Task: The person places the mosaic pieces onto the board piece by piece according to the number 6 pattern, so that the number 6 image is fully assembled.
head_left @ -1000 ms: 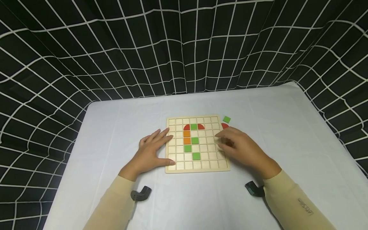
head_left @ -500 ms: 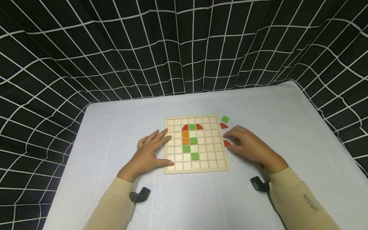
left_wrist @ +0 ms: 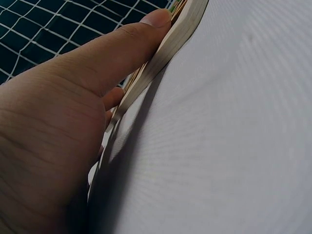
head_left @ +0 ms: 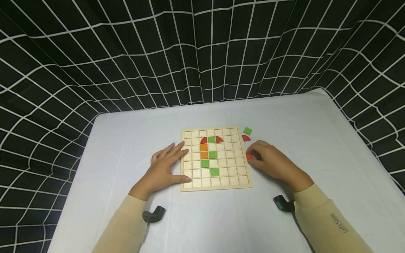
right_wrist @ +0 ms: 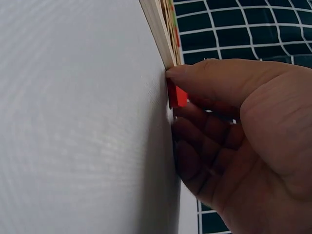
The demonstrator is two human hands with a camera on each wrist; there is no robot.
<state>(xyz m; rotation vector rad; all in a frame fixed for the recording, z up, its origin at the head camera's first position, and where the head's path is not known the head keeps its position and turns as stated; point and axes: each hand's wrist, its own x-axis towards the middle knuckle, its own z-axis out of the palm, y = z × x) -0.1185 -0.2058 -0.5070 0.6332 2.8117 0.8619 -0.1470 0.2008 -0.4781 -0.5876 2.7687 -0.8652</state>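
Note:
A wooden grid board (head_left: 232, 171) lies flat on the table, with green squares (head_left: 214, 172), orange squares (head_left: 204, 155) and two red quarter-circle tiles (head_left: 219, 140) in its cells. My left hand (head_left: 165, 171) rests spread along the board's left edge, thumb and fingertips on the rim; the left wrist view shows its thumb (left_wrist: 157, 18) on the board's edge. Just off the board's right edge, my right hand (head_left: 272, 161) pinches a red quarter-circle tile (head_left: 249, 157) between thumb and finger. In the right wrist view that tile (right_wrist: 177, 96) sits just below the thumb.
Another red quarter-circle tile (head_left: 246, 138) and a green square tile (head_left: 248, 131) lie beyond the right hand, beside the board's upper right corner. Both stand on a white-covered table (head_left: 139, 130). A black cloth with white grid lines (head_left: 202, 63) hangs around it.
My right hand has drawn back from the board's right edge, exposing a red quarter-circle tile, then closed its thumb and finger on it. The left hand stays on the board.

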